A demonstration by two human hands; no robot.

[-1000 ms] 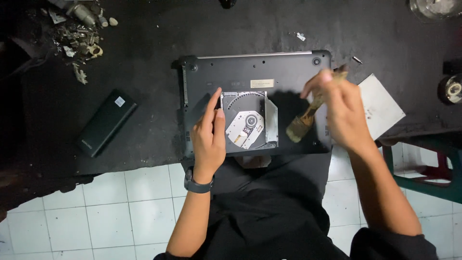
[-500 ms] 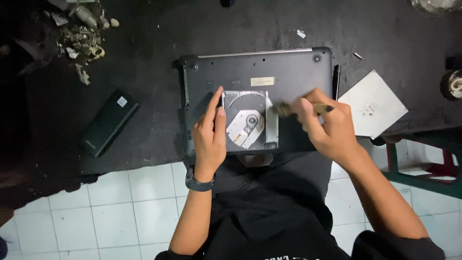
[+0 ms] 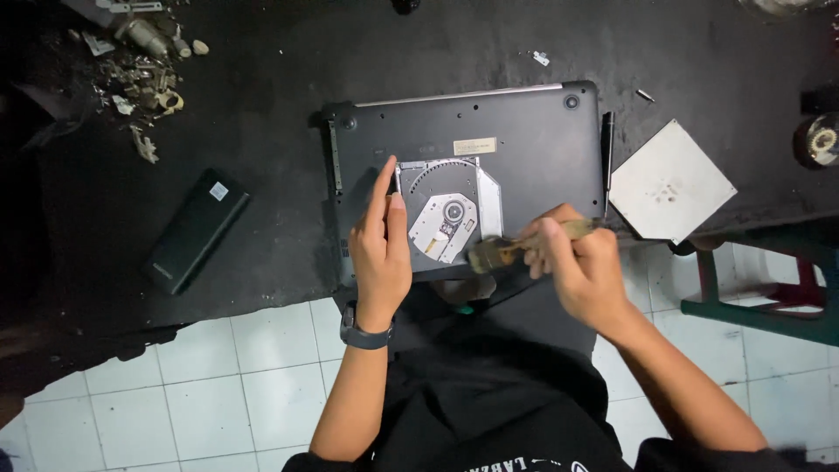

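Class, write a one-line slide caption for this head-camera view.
Left hand steadies an upturned laptop while the right hand sweeps a brush beside its exposed optical drive.

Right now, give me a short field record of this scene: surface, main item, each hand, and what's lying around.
surface: dark worktable
main item: laptop, upside down, optical drive exposed
left hand: left hand flat on the laptop base, fingers beside the drive
right hand: right hand gripping a small brush, bristles at the drive's edge
right of laptop: square metal plate
left of laptop: slim black pack
far left corner: heap of small parts
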